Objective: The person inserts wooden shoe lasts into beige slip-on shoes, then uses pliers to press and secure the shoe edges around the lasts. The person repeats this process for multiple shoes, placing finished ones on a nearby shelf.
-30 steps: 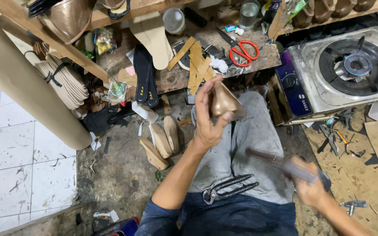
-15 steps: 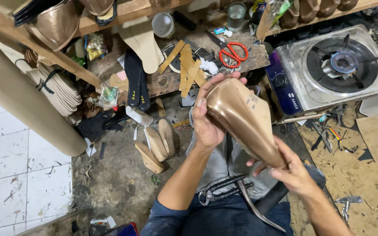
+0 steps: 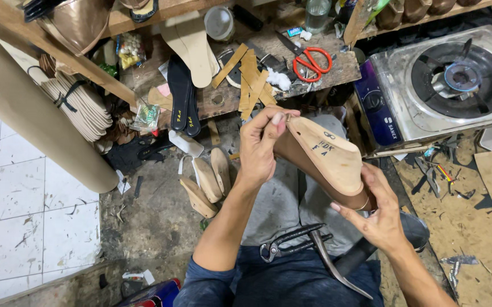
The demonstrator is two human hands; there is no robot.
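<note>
Left hand (image 3: 260, 149) gripped the shoe (image 3: 326, 162) at its eleven o'clock tip; right hand (image 3: 378, 217) cupped the heel at five. The shoe sat above the lap, pincers (image 3: 291, 241) below.

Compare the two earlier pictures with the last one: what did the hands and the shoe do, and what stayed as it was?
The right hand let go of the hammer it swung and took hold of the shoe's heel end. The shoe was turned over, from its shiny upper to its pale sole facing up, and now lies lower across the lap. The left hand kept its grip at the toe end. The pliers stayed on the lap, the scissors on the bench.
</note>
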